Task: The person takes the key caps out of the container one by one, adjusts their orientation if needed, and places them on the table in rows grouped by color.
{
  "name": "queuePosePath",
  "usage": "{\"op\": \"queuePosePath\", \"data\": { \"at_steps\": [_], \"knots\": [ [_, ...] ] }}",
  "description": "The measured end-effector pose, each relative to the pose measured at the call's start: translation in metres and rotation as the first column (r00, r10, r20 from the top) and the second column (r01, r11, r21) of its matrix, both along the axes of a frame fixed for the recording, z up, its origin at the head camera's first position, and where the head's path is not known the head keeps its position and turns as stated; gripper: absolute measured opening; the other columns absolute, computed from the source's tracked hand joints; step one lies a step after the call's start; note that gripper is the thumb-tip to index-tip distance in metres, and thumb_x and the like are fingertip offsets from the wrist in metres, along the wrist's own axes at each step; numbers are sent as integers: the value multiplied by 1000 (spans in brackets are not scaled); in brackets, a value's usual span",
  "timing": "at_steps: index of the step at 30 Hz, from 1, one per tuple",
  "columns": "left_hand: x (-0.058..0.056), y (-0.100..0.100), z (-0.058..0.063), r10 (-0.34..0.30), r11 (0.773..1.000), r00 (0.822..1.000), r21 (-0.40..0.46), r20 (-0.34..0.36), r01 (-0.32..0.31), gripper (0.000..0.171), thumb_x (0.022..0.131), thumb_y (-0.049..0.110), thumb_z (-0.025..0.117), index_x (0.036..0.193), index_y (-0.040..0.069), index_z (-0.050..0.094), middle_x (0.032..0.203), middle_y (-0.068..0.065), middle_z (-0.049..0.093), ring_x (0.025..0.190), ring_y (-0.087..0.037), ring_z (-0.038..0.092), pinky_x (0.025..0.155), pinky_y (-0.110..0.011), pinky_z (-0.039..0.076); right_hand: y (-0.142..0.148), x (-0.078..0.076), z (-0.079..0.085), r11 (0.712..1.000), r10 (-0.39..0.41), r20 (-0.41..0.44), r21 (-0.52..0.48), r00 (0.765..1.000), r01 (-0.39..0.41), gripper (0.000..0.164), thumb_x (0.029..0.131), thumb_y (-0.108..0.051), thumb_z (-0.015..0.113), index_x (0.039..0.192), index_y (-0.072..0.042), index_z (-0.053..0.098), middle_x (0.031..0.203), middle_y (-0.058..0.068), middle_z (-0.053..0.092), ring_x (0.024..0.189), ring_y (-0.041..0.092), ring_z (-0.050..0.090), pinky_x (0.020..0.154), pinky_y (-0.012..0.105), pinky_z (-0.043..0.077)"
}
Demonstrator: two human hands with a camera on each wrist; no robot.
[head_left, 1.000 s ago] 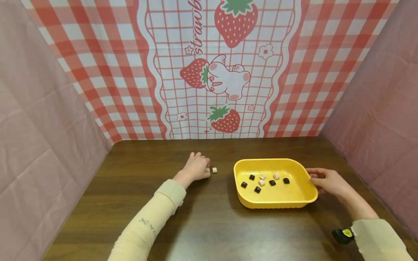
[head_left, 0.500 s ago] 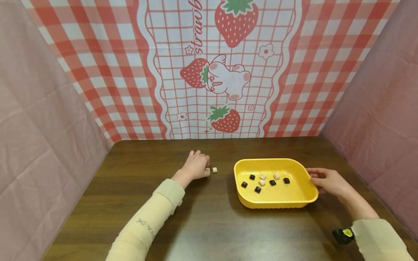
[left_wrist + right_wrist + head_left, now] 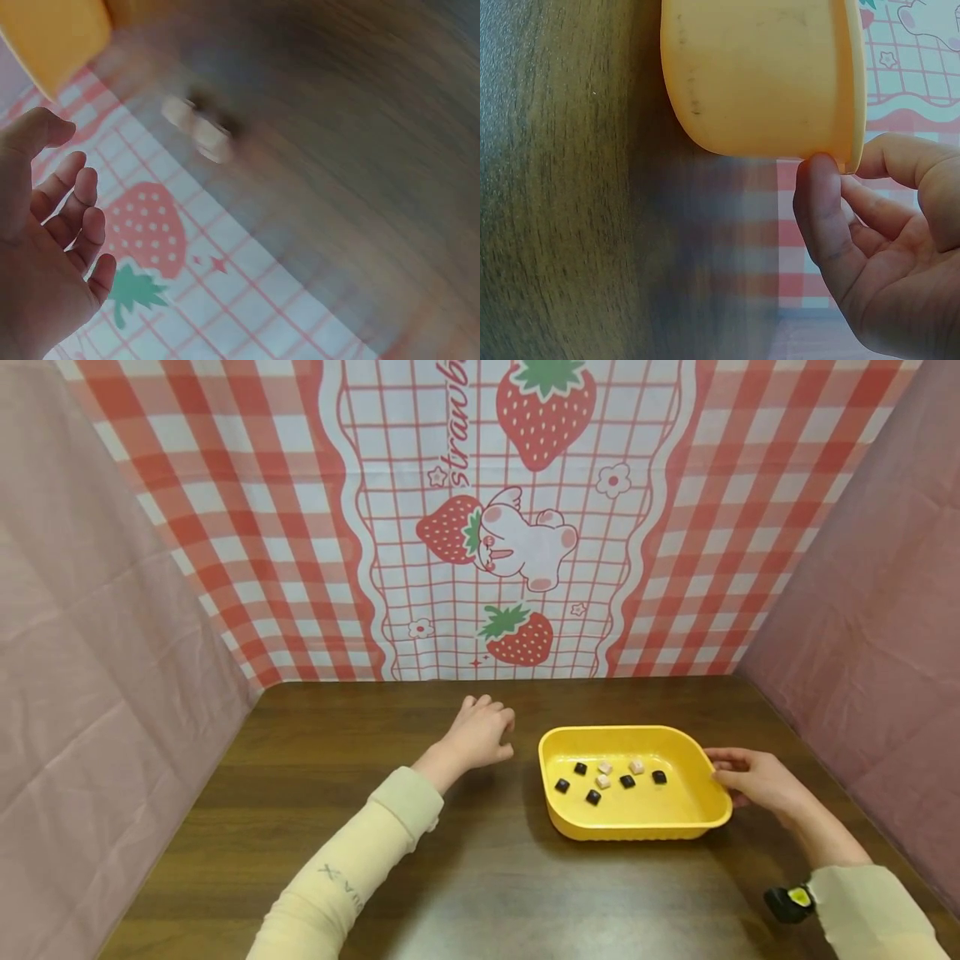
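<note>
My left hand hovers above the table left of a yellow plastic tub. Its fingers are loosely bent and hold nothing, as the left wrist view shows. Two small cream cubes lie side by side on the tabletop, blurred there; in the head view the hand hides them. At the tub's right end, my right hand pinches the rim between thumb and fingers. Inside the tub are several black cubes and 3 cream ones, such as a cream cube, spread over its floor.
The dark wooden table ends at a red-and-white checked cloth with strawberry prints. Pink cloth walls stand at both sides. A black object with a yellow-green mark sits at the right wrist.
My left hand has moved right and slightly up, away from beside the two cream cubes to a place over them, its fingers spreading a little. The right hand and tub stay put.
</note>
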State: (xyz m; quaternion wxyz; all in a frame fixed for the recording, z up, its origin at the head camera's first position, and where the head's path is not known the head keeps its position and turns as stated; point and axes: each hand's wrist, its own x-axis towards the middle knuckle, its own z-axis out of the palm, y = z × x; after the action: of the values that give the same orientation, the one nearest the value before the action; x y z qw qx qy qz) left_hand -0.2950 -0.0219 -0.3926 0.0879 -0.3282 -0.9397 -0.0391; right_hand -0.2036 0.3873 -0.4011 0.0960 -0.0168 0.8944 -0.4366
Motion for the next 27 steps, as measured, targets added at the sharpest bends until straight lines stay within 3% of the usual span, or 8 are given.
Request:
{"op": "queuePosePath", "data": {
  "at_steps": [12, 27],
  "knots": [
    [7, 38, 7, -66, 997, 997, 44, -42, 68, 26, 77, 38, 69, 94, 19, 62, 86, 7, 55, 82, -15, 43, 77, -33, 32, 0, 0, -1, 1000, -10, 2, -10, 1000, 10, 55, 91, -10, 57, 135, 16, 35, 119, 35, 52, 80, 11, 63, 66, 35, 56],
    [17, 79, 6, -104, 995, 995, 5, -7, 104, 33, 78, 44, 68, 101, 20, 62, 92, 9, 54, 87, -12, 42, 77, -29, 32, -1, 0, -1, 1000, -3, 3, 1, 1000, 3, 56, 91, -11, 57, 134, 17, 34, 119, 35, 53, 79, 12, 63, 65, 35, 56]
  ]
}}
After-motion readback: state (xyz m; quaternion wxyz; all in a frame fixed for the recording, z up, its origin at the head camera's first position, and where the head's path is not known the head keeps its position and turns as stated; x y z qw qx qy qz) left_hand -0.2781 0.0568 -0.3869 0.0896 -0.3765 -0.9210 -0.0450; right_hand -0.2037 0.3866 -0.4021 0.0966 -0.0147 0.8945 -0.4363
